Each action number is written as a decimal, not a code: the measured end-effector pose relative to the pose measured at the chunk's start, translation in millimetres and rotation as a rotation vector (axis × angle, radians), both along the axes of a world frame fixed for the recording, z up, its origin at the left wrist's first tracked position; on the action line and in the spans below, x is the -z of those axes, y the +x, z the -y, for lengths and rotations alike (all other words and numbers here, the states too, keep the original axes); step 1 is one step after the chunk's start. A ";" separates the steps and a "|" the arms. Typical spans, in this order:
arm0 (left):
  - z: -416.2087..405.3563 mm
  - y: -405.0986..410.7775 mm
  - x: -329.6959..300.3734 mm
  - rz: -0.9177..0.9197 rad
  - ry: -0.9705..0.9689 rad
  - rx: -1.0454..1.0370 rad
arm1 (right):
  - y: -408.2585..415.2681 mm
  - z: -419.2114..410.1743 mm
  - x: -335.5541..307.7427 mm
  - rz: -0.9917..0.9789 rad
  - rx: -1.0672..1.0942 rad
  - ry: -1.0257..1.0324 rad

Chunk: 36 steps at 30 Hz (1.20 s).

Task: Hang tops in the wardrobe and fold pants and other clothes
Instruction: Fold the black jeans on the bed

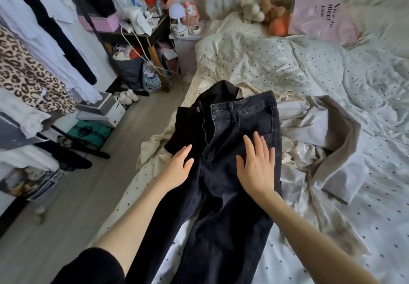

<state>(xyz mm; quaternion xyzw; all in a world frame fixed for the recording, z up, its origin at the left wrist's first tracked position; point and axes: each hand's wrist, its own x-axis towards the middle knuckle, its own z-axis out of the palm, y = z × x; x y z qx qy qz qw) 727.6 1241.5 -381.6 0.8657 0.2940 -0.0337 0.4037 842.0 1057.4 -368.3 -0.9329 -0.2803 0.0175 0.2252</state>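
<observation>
Dotted bed (376, 228), dark jeans (221, 195), beige jacket (332, 151), stuffed toys (261, 9)

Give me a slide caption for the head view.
Both hands, left hand and right hand, flatten dark jeans on the bed.

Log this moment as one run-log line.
stage: smoothing | item: black jeans on bed | left hand: flat on jeans | right hand: flat on jeans

both hands (218, 168) press flat on black jeans (223, 206) on the bed (365, 195).
</observation>
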 end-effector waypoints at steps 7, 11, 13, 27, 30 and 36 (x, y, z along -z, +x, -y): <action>52.0 -159.5 22.9 -0.112 -0.037 -0.027 | -131.5 38.5 18.0 -0.228 -0.115 -0.116; 93.2 -247.0 46.1 -0.147 -0.074 -0.010 | -218.0 71.4 34.2 -0.318 -0.130 -0.175; 117.3 -285.7 61.9 -0.131 -0.041 0.019 | -254.4 88.8 48.9 -0.361 -0.115 -0.188; 194.8 -443.3 144.1 -0.289 0.159 0.042 | -434.5 180.6 162.9 -1.013 0.351 -0.091; 193.5 -436.7 156.6 -0.385 0.262 -0.024 | -446.9 172.4 182.0 -1.150 0.505 0.045; 192.1 -441.0 168.3 -0.604 0.333 -0.113 | -457.4 177.7 193.4 -1.192 0.546 0.118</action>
